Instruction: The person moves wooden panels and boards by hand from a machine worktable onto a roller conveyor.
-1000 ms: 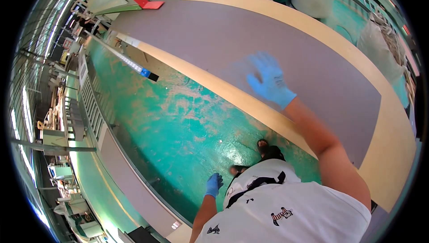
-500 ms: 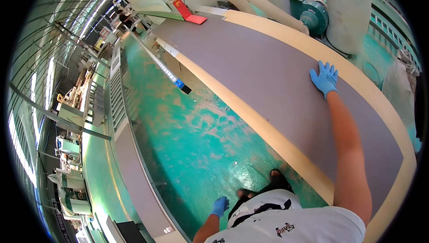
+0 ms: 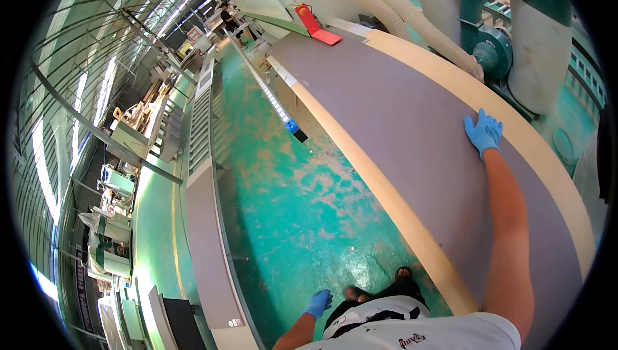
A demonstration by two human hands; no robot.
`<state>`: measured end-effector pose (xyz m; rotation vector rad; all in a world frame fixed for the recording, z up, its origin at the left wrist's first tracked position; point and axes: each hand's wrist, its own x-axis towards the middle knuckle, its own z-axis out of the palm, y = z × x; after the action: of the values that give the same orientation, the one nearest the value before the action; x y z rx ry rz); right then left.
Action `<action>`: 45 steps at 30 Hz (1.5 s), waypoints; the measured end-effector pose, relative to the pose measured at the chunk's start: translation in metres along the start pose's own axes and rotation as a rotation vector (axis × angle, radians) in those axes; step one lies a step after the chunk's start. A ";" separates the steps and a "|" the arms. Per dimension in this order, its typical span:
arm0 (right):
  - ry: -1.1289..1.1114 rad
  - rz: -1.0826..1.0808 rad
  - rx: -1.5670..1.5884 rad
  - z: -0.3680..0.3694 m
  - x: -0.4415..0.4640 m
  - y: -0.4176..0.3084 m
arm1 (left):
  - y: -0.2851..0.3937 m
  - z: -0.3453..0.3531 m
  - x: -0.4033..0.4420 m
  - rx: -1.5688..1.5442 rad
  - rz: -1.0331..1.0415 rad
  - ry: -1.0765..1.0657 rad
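Observation:
A long grey-purple board [image 3: 399,118] with pale tan borders stretches away on my right. My right hand [image 3: 484,132], in a blue glove, lies on its surface close to the far border, fingers spread and nothing held. At my left side, low over the green floor, hangs my left hand [image 3: 318,303], also blue-gloved. Its fingers are loosely bent, with nothing visible in them. Toward the board's far end, a red guard [image 3: 317,26] stands on a machine. A measuring rail [image 3: 267,92] with a blue and black end reaches out over the floor.
Behind the board are ribbed hoses [image 3: 431,38], a green blower [image 3: 493,53] and large dust bags [image 3: 539,60]. A long grey-topped bench [image 3: 207,234] runs along my left. Down the aisle stands another person [image 3: 228,20]. The green floor [image 3: 290,208] is dusty.
The view has turned a little left, so the machine, rail and bench appear farther right. My right hand stays on the board, and my left hand still hangs by my side.

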<state>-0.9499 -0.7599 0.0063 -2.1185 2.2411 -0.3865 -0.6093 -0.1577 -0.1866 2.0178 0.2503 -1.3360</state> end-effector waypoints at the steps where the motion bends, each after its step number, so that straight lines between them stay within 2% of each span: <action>1: 0.005 -0.006 0.006 0.000 0.001 0.000 | 0.002 0.001 0.000 0.003 0.010 -0.002; 14: -0.006 -0.035 0.017 0.000 0.019 0.015 | 0.016 0.017 0.013 0.073 0.000 -0.027; 20: -0.024 0.006 0.074 0.005 0.023 0.018 | 0.037 0.034 0.025 0.109 0.048 -0.119; 26: 0.022 0.029 0.056 0.003 0.019 0.011 | 0.114 0.094 0.013 0.082 0.148 -0.313; 28: 0.040 0.029 0.046 0.003 0.022 0.009 | 0.155 0.116 -0.004 -0.013 0.258 -0.552; 29: -0.042 0.059 0.066 0.008 0.018 0.016 | 0.173 0.124 -0.019 -0.013 0.257 -0.551; 31: -0.085 0.057 0.098 -0.002 0.022 0.006 | 0.212 0.150 -0.044 -0.040 0.375 -0.741; 35: -0.028 0.073 0.044 0.009 0.007 0.003 | 0.240 0.178 -0.059 -0.125 0.325 -0.802; 36: 0.054 0.048 0.042 0.015 0.006 0.006 | 0.244 0.187 -0.061 -0.130 0.324 -0.814; 37: 0.138 0.024 0.022 0.016 0.004 0.008 | 0.246 0.201 -0.061 -0.217 0.269 -0.847; 41: 0.173 -0.047 0.018 0.021 -0.012 0.011 | 0.252 0.238 -0.080 -0.449 0.179 -0.964; 45: 0.200 -0.100 0.072 0.014 -0.062 0.014 | 0.225 0.253 -0.091 -0.636 0.033 -0.901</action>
<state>-0.9570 -0.7007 -0.0190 -2.2515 2.1855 -0.7021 -0.7214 -0.4675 -0.0664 0.7915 0.1804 -1.7225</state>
